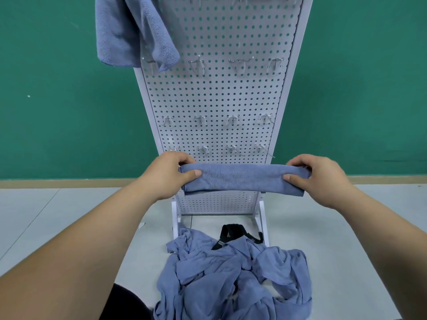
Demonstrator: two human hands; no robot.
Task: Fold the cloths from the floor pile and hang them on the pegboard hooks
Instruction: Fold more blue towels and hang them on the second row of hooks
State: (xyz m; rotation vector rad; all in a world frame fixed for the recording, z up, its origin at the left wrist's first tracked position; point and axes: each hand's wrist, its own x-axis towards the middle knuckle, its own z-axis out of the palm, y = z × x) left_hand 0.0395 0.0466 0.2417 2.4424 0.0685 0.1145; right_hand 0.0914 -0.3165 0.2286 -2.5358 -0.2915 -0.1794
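Holding the folded blue microfibre cloth [245, 180] stretched level between both hands, I have it in the air in front of the lower part of the tall white perforated metal pegboard [215, 95], just below its bottom row of hooks. My left grip [168, 174] pinches the cloth's left end, thumb on the near face and fingers curled over the top edge. My right grip [316, 179] pinches the right end the same way. The cloth is a long narrow band, and a loose layer peeks out along its lower side.

To do this step well, I judge I should hold the band taut so the layers do not slide, and line up that stray lower edge. Then I should lift it to a free small silver wire hook [238, 64] and drape it with even lengths on either side, so it does not slip off. One hung blue cloth [129, 31] already drapes from the board's upper left, and the hooks to its right look bare.

Below my arms, the crumpled pile of blue cloths [231, 273] lies on the pale grey floor [69, 215] at the foot of the board's stand. A black strap [228, 234] lies at the pile's far edge. A tan skirting strip [46, 182] runs along the base of the plain green wall [57, 88] behind the board.
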